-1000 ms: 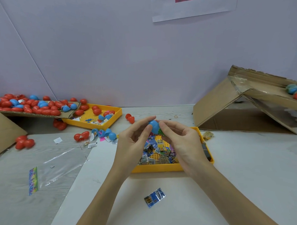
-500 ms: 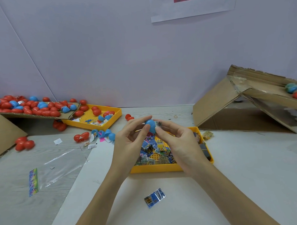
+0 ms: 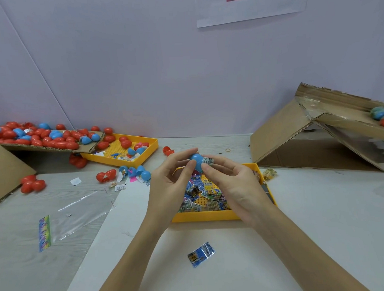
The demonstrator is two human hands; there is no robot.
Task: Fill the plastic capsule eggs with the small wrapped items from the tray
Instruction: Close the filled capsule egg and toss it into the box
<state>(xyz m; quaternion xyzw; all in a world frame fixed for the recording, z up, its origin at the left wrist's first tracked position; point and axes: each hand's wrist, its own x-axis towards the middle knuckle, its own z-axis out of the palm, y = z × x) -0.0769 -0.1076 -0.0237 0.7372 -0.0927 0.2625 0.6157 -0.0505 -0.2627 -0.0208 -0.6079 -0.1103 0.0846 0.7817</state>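
Observation:
Above the near yellow tray [image 3: 203, 217], my left hand [image 3: 168, 186] pinches a blue capsule egg half [image 3: 196, 161] between thumb and fingertips. My right hand [image 3: 234, 183] pinches a small wrapped item [image 3: 207, 160] that sticks out of the blue half's open right side. The tray holds several small wrapped items [image 3: 202, 195]. One blue wrapped item [image 3: 201, 257] lies on the white sheet near me.
A second yellow tray [image 3: 147, 155] with eggs stands back left beside a cardboard flap [image 3: 43, 147] heaped with red and blue eggs. Loose eggs [image 3: 32, 185] and blue halves [image 3: 137, 172] lie on the table. A cardboard ramp [image 3: 307, 131] rises at right. A clear bag [image 3: 79, 214] lies left.
Both hands have shifted slightly left with the blue half. The wrapped item now shows at its right side, between my right fingers.

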